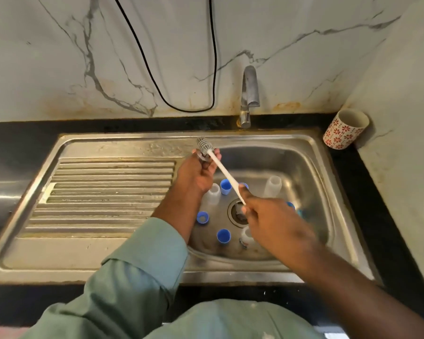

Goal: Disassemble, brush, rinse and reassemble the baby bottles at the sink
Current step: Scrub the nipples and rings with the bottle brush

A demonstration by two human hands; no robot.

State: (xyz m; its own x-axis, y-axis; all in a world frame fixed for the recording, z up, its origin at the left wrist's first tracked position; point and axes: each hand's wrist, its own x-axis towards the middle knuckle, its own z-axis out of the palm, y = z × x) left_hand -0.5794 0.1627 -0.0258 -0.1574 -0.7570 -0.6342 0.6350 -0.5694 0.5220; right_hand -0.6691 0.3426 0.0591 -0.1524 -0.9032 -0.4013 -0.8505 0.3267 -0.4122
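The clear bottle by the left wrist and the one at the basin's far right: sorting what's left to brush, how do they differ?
The near bottle is partly hidden by the left hand's wrist; the far bottle stands clear. Blue caps crowd the near one; the far one stands alone. Both are clear, capless, upright.

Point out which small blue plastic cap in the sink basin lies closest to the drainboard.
The small blue plastic cap at the basin's left edge, just below the left forearm. The other blue caps sit nearer the drain or farther right.
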